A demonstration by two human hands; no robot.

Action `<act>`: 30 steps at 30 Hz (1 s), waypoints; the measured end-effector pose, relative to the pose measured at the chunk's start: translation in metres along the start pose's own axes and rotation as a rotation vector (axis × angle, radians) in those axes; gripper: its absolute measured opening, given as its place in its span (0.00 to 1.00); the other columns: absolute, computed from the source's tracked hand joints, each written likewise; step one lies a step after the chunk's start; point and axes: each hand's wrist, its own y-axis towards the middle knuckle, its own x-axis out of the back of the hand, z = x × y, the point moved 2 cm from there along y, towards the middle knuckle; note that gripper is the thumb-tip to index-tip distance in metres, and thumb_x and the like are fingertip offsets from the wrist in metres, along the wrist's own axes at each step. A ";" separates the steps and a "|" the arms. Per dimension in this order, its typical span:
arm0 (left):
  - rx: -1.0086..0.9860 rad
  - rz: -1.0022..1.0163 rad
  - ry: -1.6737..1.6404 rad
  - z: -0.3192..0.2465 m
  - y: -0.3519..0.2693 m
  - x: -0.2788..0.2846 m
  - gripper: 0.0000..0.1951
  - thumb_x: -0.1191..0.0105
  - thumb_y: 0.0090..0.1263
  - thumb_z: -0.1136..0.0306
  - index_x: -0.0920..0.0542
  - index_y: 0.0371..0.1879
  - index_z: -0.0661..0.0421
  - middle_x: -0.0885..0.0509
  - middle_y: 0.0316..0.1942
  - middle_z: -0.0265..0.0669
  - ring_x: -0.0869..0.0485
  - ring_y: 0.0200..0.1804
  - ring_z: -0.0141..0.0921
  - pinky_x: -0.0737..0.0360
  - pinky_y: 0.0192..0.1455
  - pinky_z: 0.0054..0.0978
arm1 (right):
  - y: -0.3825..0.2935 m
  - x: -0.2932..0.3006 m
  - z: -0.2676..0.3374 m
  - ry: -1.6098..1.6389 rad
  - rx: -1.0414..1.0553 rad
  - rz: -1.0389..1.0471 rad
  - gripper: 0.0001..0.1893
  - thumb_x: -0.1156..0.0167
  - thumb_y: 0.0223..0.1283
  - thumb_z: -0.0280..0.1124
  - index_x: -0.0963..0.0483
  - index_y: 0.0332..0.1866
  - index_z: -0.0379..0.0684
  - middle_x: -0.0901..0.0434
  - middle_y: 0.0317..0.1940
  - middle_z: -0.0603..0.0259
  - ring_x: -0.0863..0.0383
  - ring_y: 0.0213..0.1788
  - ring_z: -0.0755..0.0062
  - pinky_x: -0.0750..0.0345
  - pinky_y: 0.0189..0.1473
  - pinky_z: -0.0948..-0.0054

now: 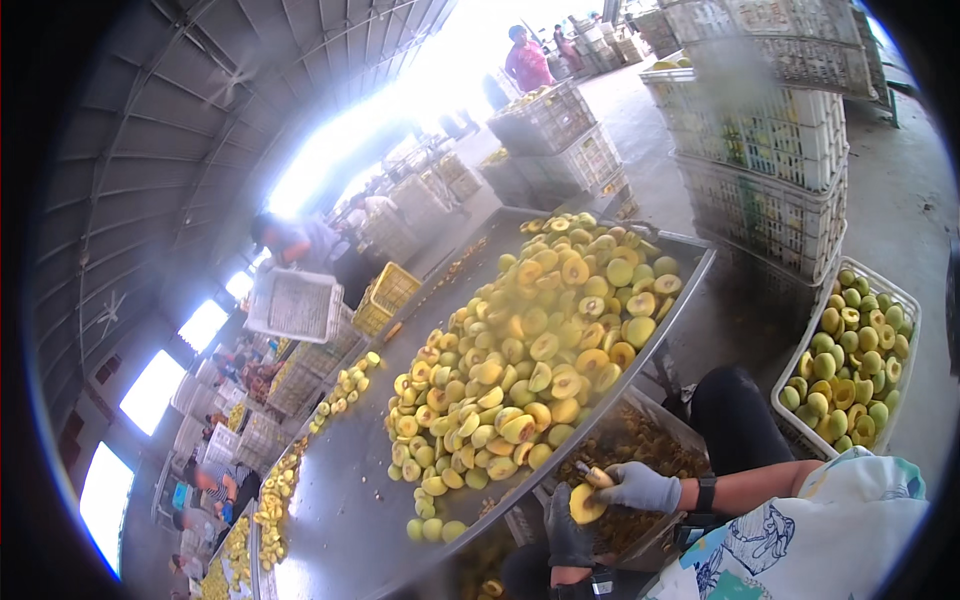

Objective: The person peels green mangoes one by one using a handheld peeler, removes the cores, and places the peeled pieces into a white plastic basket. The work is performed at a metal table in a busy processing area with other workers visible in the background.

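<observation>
My left hand, in a dark grey glove, holds a yellow peach half with its cut side up. In a light grey glove, my right hand grips a small tool with a light handle against the fruit's upper edge; the tool's working end cannot be made out. Both hands are over a crate of brown pits and scraps, beside the rim of a metal table. A large heap of halved peaches lies on that table.
A white crate of peach halves stands on the floor at the right, by a tall stack of plastic crates. The metal table's raised rim runs before me. Across it, a person handles a white crate.
</observation>
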 end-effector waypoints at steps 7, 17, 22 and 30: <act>0.226 0.051 -0.255 0.013 -0.006 -0.010 0.15 0.54 0.81 0.60 0.19 0.50 0.59 0.16 0.43 0.35 0.18 0.44 0.27 0.20 0.46 0.25 | -0.003 0.006 -0.004 -0.376 0.137 0.065 0.28 0.30 0.56 0.52 0.19 0.49 0.35 0.13 0.38 0.48 0.13 0.44 0.53 0.21 0.48 0.63; 0.126 -0.753 -0.027 -0.044 0.004 -0.050 0.19 0.53 0.84 0.57 0.20 0.51 0.64 0.16 0.47 0.38 0.17 0.47 0.30 0.19 0.53 0.30 | -0.018 -0.005 0.007 -0.691 0.459 -0.161 0.17 0.32 0.58 0.44 0.24 0.42 0.43 0.17 0.30 0.46 0.16 0.33 0.39 0.21 0.35 0.52; 0.379 -0.211 -0.433 -0.006 -0.030 -0.019 0.21 0.45 0.76 0.65 0.26 0.62 0.64 0.18 0.54 0.43 0.18 0.53 0.36 0.19 0.57 0.34 | -0.023 0.001 0.002 -0.582 0.513 -0.120 0.15 0.30 0.57 0.36 0.21 0.45 0.41 0.16 0.35 0.48 0.15 0.34 0.45 0.18 0.37 0.59; 0.022 -0.219 -0.095 -0.009 -0.037 -0.020 0.21 0.47 0.77 0.64 0.28 0.65 0.61 0.19 0.57 0.44 0.18 0.59 0.37 0.18 0.61 0.31 | -0.016 0.015 0.010 -0.478 0.353 -0.102 0.15 0.32 0.62 0.40 0.24 0.41 0.39 0.17 0.28 0.50 0.15 0.30 0.53 0.21 0.34 0.63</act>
